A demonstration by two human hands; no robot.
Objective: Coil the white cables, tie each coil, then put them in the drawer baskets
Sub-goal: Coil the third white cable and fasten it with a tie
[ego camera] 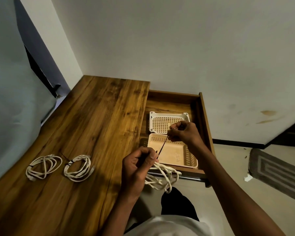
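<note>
Left hand [138, 167] is gripping the third white coil [162, 178], loops hanging below the fist; right hand [183, 132] is pinching the dark tie [163, 144], pulling it taut up and away from the left. Cable looks light and floppy, so I'd be holding at the tie point. Two tied coils [58, 166] are lying well left on the wooden desk [95, 125]. Open drawer [204, 116] baskets [167, 121] are sitting under the right hand. Pale wall behind.

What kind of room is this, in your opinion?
Probably a room in a home, perhaps a bedroom or study. A wooden desk stands in the corner with an open drawer holding plastic baskets, and a patterned rug lies on the floor.
</note>
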